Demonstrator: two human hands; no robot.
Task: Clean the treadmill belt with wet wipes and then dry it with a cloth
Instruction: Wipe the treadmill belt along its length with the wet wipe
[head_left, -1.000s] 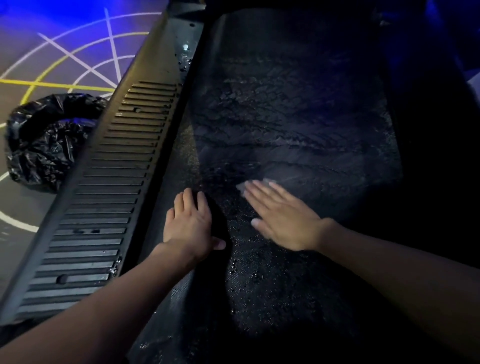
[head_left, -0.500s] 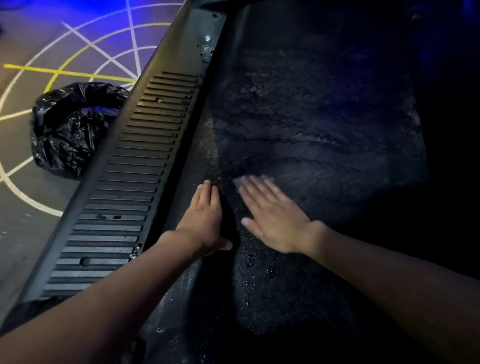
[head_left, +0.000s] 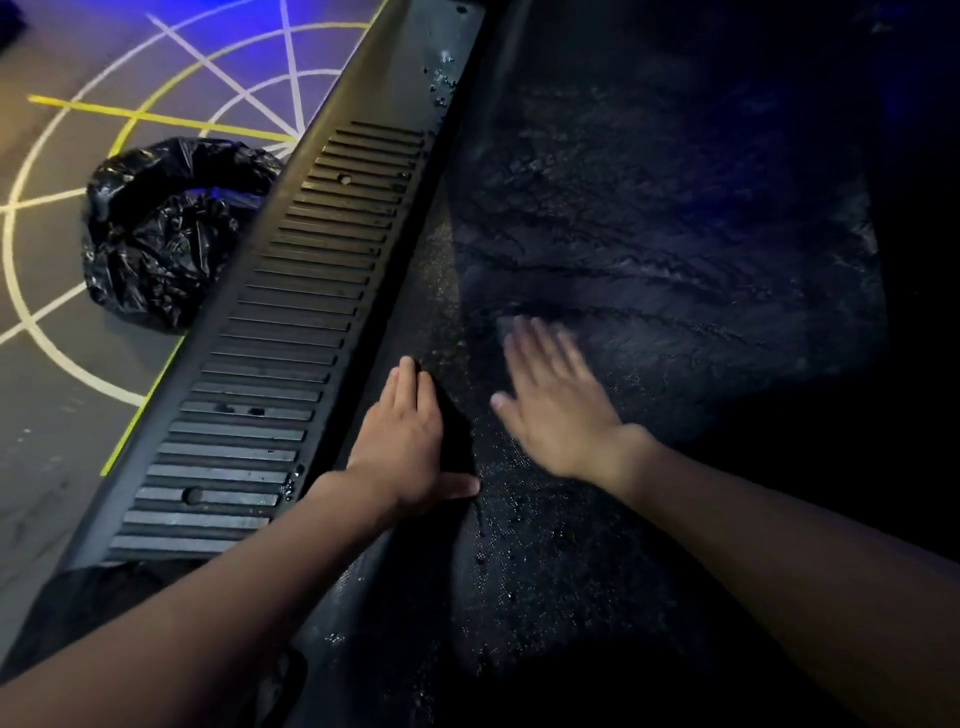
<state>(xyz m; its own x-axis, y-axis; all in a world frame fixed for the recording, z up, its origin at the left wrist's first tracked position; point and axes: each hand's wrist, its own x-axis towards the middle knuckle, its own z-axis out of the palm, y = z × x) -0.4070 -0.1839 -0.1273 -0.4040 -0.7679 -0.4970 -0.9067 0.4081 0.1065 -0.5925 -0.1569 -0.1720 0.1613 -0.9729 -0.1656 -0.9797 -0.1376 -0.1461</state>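
Looks mid-wipe: right hand (head_left: 558, 410) flat on a pale wipe (head_left: 506, 326), left hand (head_left: 402, 441) flat on streaky wet belt (head_left: 649, 234), no drying yet.

Floor (head_left: 57, 457): grey hard surface from 8 to 11 o'clock, scuffed and speckled toward 8 o'clock
White markings (head_left: 223, 75): painted arcs and straight spokes spread like a web, converging near 11 o'clock
Yellow line (head_left: 156, 118): straight stripe crossing the white web at 10 o'clock; a yellow arc curves among the white ones
Black bin bag (head_left: 156, 244): crumpled glossy plastic on the floor at 9 to 10 o'clock, mouth open upward, lying over the markings
Light: blue-violet glow on the floor near 11 o'clock, duller and warmer toward 8 o'clock
Right side: deep shadow from 1 to 4 o'clock, faint blue tint at 1 o'clock
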